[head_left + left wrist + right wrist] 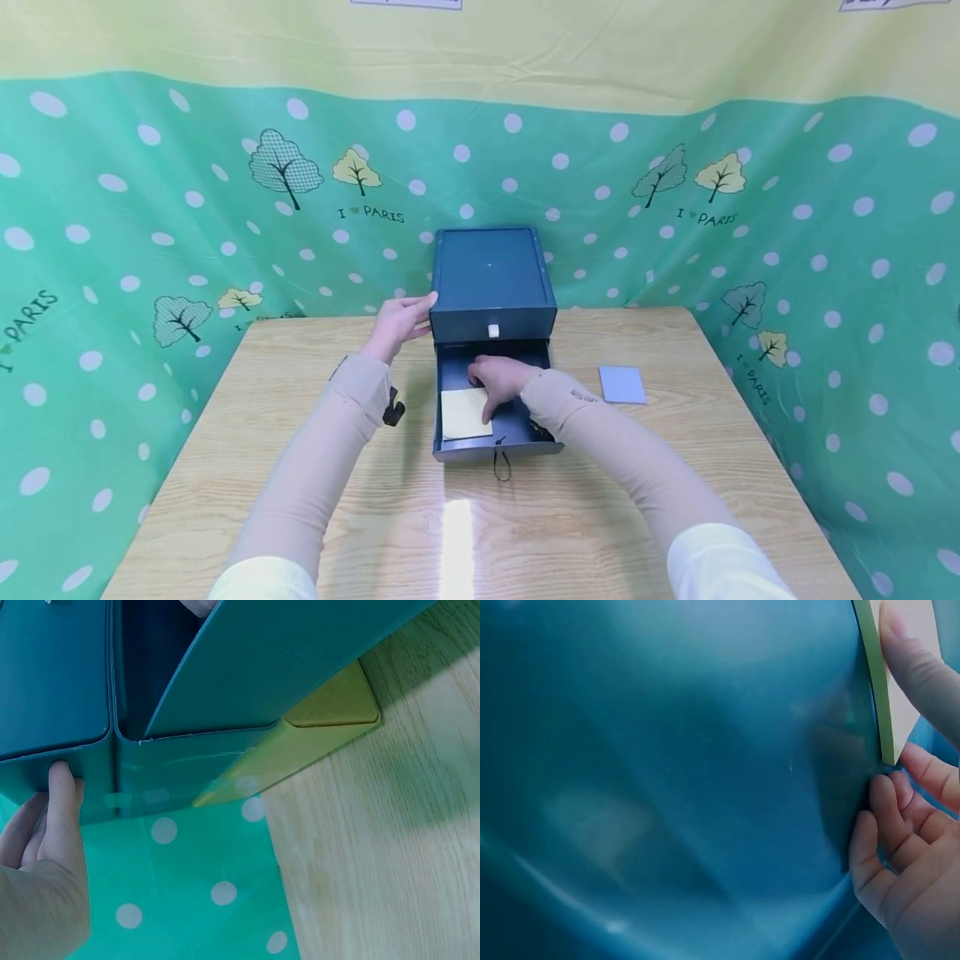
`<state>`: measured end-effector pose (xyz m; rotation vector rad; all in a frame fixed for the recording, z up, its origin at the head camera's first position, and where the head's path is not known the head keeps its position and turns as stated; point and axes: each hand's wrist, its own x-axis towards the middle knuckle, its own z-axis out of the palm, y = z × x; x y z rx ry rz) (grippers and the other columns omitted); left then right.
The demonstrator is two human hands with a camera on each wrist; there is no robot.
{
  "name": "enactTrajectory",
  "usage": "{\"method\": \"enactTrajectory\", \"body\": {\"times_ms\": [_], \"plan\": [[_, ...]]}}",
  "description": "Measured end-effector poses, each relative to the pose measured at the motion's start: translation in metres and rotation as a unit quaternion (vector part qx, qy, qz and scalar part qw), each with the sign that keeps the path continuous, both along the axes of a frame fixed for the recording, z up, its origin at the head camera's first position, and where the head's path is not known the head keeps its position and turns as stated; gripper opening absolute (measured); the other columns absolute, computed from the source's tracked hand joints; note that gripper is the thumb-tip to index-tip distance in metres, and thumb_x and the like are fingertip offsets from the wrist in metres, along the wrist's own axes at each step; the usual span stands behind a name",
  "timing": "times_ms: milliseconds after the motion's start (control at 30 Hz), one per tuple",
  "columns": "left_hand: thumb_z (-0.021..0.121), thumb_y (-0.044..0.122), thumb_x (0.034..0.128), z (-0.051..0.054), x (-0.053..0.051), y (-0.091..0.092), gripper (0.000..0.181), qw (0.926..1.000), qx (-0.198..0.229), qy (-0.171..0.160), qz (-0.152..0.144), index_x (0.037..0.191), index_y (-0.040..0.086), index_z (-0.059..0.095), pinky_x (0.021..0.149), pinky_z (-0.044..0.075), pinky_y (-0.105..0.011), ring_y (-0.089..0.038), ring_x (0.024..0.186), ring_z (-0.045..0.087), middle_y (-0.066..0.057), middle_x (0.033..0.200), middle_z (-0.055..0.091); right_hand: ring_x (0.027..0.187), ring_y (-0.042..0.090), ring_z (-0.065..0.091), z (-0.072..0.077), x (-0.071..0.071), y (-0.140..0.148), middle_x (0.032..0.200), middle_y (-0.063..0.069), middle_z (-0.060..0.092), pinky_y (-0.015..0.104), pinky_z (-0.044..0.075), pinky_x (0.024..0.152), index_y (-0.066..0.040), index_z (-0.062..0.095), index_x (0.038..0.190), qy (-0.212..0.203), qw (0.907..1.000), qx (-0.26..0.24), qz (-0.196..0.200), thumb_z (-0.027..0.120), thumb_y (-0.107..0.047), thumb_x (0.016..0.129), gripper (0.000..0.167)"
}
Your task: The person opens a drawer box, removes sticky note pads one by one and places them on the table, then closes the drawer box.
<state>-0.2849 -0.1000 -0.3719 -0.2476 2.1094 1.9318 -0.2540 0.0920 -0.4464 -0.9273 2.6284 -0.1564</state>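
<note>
Square cream paper pad (462,413) inside the smooth blue drawer (468,455), right hand (504,379) pinching its edge, thumb on its face! Left hand's (401,325) straight fingers rest against the boxy cabinet (491,271) on wood-grained table (390,517).

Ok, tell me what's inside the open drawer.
A pale yellow notepad is at the left front of the open drawer; the right grip is inside too, thumb on the notepad. Anything under the notepad, grip or right sleeve is covered.
</note>
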Motion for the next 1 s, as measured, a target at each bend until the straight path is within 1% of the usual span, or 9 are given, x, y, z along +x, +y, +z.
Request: {"method": "enactTrajectory", "body": {"times_ms": [167, 367, 433, 567, 633, 700, 800, 1000], "plan": [[0.063, 0.033, 0.0915, 0.0, 0.001, 0.0, 0.056, 1.0, 0.0, 0.004, -0.001, 0.135, -0.001, 0.049, 0.1, 0.05, -0.037, -0.031, 0.128, 0.049, -0.018, 0.142, 0.046, 0.079, 0.011, 0.05, -0.002, 0.0, -0.003, 0.092, -0.003, 0.05, 0.02, 0.048, 0.07, -0.015, 0.063, 0.095, 0.012, 0.9994, 0.031, -0.007, 0.088, -0.043, 0.06, 0.051], [0.063, 0.032, 0.0914, 0.0, 0.002, 0.0, 0.056, 1.0, 0.003, 0.007, -0.002, 0.134, -0.001, 0.05, 0.1, 0.05, -0.037, -0.031, 0.127, 0.049, -0.018, 0.142, 0.046, 0.08, 0.012, 0.051, 0.001, 0.003, -0.007, 0.095, -0.002, 0.054, 0.022, 0.052, 0.075, -0.014, 0.064, 0.102, 0.025, 0.9979, 0.058, -0.016, 0.087, -0.045, 0.06, 0.057], [0.063, 0.032, 0.0918, 0.001, 0.003, 0.0, 0.056, 0.9999, 0.001, 0.01, -0.004, 0.134, -0.001, 0.049, 0.1, 0.05, -0.037, -0.03, 0.127, 0.049, -0.017, 0.143, 0.046, 0.079, 0.012, 0.051, 0.002, 0.004, -0.008, 0.094, -0.003, 0.055, 0.023, 0.051, 0.074, -0.014, 0.064, 0.102, 0.026, 0.9978, 0.059, -0.017, 0.088, -0.044, 0.06, 0.057], [0.062, 0.032, 0.0924, 0.001, 0.004, 0.0, 0.056, 0.9999, -0.002, 0.015, -0.005, 0.135, -0.002, 0.048, 0.1, 0.049, -0.037, -0.03, 0.127, 0.049, -0.017, 0.143, 0.045, 0.077, 0.012, 0.051, 0.003, 0.004, -0.009, 0.089, -0.003, 0.058, 0.023, 0.05, 0.07, -0.014, 0.064, 0.097, 0.016, 0.9985, 0.053, -0.007, 0.088, -0.04, 0.062, 0.05], [0.062, 0.032, 0.0924, 0.001, 0.003, 0.0, 0.056, 0.9998, -0.002, 0.017, -0.004, 0.135, -0.002, 0.048, 0.1, 0.049, -0.037, -0.031, 0.127, 0.05, -0.018, 0.143, 0.046, 0.078, 0.011, 0.052, 0.003, 0.003, -0.01, 0.091, -0.002, 0.06, 0.023, 0.051, 0.072, -0.014, 0.063, 0.1, 0.007, 0.999, 0.044, -0.005, 0.088, -0.038, 0.062, 0.051], [0.062, 0.032, 0.0921, 0.001, 0.003, 0.0, 0.056, 0.9999, -0.003, 0.017, -0.002, 0.135, -0.002, 0.048, 0.1, 0.05, -0.036, -0.03, 0.126, 0.05, -0.018, 0.142, 0.047, 0.08, 0.011, 0.053, 0.002, 0.003, -0.01, 0.096, -0.001, 0.062, 0.023, 0.053, 0.077, -0.013, 0.062, 0.105, 0.003, 0.9992, 0.04, -0.007, 0.088, -0.036, 0.062, 0.056], [0.062, 0.032, 0.092, 0.0, 0.003, 0.0, 0.056, 0.9999, -0.002, 0.015, -0.002, 0.135, -0.002, 0.049, 0.1, 0.05, -0.037, -0.03, 0.126, 0.051, -0.018, 0.14, 0.048, 0.082, 0.011, 0.054, 0.002, 0.005, -0.011, 0.101, 0.001, 0.065, 0.024, 0.054, 0.082, -0.009, 0.064, 0.111, 0.003, 0.999, 0.043, -0.012, 0.088, -0.035, 0.062, 0.061], [0.063, 0.032, 0.0918, 0.0, 0.002, 0.0, 0.057, 0.9999, 0.002, 0.012, -0.002, 0.134, -0.003, 0.048, 0.102, 0.048, -0.04, -0.03, 0.125, 0.051, -0.019, 0.139, 0.049, 0.083, 0.011, 0.053, 0.001, 0.007, -0.012, 0.1, -0.001, 0.063, 0.025, 0.053, 0.083, -0.011, 0.067, 0.111, 0.019, 0.9972, 0.071, -0.016, 0.087, -0.041, 0.062, 0.061]]}}
